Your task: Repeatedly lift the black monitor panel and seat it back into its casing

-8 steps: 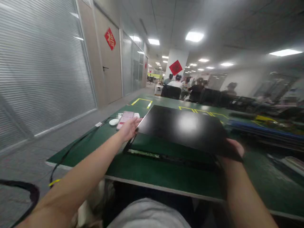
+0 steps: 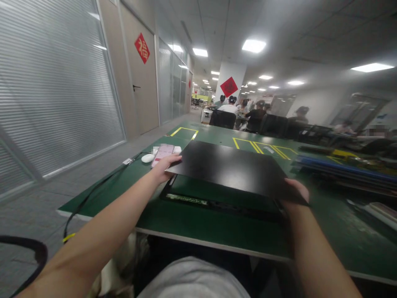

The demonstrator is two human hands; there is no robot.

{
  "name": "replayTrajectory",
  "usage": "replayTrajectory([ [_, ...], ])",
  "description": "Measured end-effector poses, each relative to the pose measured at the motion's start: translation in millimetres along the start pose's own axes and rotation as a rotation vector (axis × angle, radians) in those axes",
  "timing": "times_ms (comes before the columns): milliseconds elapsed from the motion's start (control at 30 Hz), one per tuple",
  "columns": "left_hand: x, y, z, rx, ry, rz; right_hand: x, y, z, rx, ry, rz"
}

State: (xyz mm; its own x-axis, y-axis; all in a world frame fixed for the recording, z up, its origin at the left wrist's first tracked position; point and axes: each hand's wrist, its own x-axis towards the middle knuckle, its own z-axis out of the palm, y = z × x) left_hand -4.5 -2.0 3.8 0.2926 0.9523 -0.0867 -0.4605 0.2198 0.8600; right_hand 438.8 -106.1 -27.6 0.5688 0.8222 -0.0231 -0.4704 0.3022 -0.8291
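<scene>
My left hand and my right hand grip opposite short edges of a thin black screen panel. It is tilted above the table, and a ceiling light reflects softly on its face. Under it lies a black rectangular frame, partly covered by the panel. A green circuit board strip shows along the frame's near side. Beside my left hand lie a phone with a lit pink screen and a white rounded object. The fingers beneath the panel are hidden.
The green table has yellow tape marks at its far side. On the right is a stack of flat blue and dark pieces. A black cable runs off the left edge. Several people sit beyond the table.
Both hands have shifted the screen panel slightly left, and its tilt has changed, so the light's reflection looks dimmer and more spread. The frame beneath stays in place.
</scene>
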Motion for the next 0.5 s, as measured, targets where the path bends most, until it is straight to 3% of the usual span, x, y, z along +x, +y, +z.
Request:
replayTrajectory([
  [100,-1,5,-0.8,-0.045,0.057,0.051,-7,1,6,-0.209,-0.078,0.136],
  [300,-5,16,0.1,-0.102,0.087,0.097,-12,10,12,-0.431,-0.325,0.229],
  [500,-8,21,-0.9,-0.075,0.072,0.178,-8,10,13,-0.476,-0.217,0.23],
])
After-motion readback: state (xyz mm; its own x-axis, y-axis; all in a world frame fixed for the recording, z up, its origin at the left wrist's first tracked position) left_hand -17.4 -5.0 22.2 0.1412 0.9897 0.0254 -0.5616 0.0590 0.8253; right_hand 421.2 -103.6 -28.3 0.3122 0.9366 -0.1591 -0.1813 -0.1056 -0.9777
